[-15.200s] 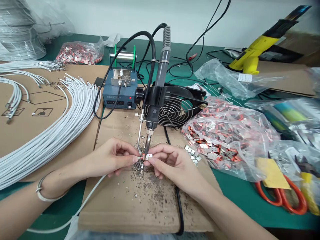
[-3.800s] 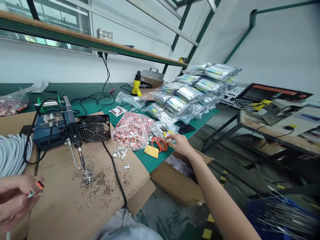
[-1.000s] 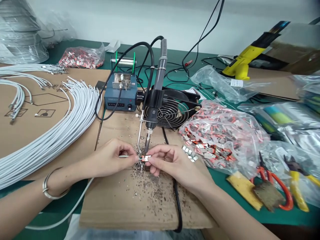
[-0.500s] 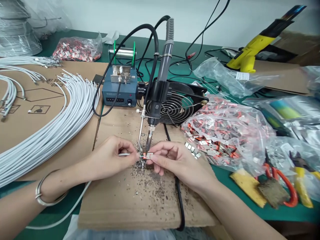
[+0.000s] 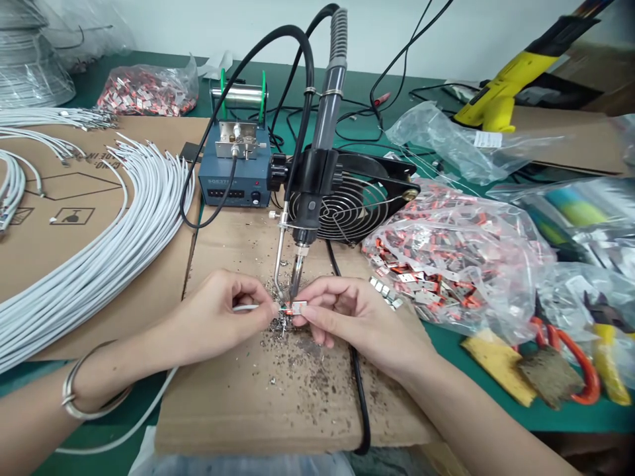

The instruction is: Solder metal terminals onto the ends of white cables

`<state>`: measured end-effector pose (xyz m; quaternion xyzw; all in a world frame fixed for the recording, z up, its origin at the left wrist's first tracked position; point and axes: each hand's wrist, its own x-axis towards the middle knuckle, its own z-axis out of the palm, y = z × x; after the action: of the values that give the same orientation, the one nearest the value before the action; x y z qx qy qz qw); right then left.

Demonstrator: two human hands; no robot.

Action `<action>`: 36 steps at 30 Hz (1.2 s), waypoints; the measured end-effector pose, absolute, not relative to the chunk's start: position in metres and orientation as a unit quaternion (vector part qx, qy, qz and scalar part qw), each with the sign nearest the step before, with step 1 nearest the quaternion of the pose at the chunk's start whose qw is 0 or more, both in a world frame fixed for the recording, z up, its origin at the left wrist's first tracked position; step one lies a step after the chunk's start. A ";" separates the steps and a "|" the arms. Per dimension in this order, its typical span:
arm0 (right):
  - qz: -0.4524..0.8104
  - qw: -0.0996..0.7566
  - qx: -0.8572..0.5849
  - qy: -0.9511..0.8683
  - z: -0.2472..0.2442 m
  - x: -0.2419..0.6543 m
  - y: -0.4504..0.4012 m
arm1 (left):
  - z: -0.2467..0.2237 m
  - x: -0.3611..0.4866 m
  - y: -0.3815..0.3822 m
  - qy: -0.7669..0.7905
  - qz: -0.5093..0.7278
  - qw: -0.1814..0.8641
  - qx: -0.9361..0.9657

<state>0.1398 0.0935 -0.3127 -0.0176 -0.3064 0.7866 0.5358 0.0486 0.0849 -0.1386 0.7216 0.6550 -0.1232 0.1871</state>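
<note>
My left hand [image 5: 238,314] is closed on a white cable [image 5: 247,307] near its end, the rest of it trailing down to the lower left. Between the thumb and fingers of my right hand [image 5: 342,311] is a small metal and orange connector [image 5: 299,307]. The cable's stripped end meets the connector right under the tip of a soldering iron [image 5: 296,277], which is clamped upright in a holder. A thin metal feed tube [image 5: 279,258] comes down beside the tip. The exact contact point is too small to make out.
A blue solder feeder [image 5: 233,175] with a solder spool [image 5: 243,94] stands behind, beside a black fan [image 5: 357,205]. White cables [image 5: 149,218] lie left. On the right are a bag of connectors [image 5: 446,264], red-handled pliers [image 5: 580,370], yellow-handled cutters [image 5: 608,357] and a yellow sponge [image 5: 499,367].
The camera view has shifted slightly. Both hands keep their grips under the iron tip, and the cable and connector have barely moved.
</note>
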 end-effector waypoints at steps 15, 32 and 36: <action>0.771 0.556 0.000 -0.311 -0.314 0.141 0.094 | -0.139 0.052 0.080 0.670 -0.099 0.203 0.707; 0.776 0.551 -0.017 -0.308 -0.310 0.139 0.094 | -0.139 0.049 0.084 0.659 -0.140 0.160 0.721; 0.770 0.549 -0.019 -0.325 -0.310 0.139 0.094 | -0.138 0.047 0.082 0.649 -0.160 0.141 0.730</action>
<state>0.1393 0.0943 -0.3098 -0.0194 -0.3247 0.7697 0.5493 0.0473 0.0818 -0.1385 0.7304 0.6488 -0.1601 0.1411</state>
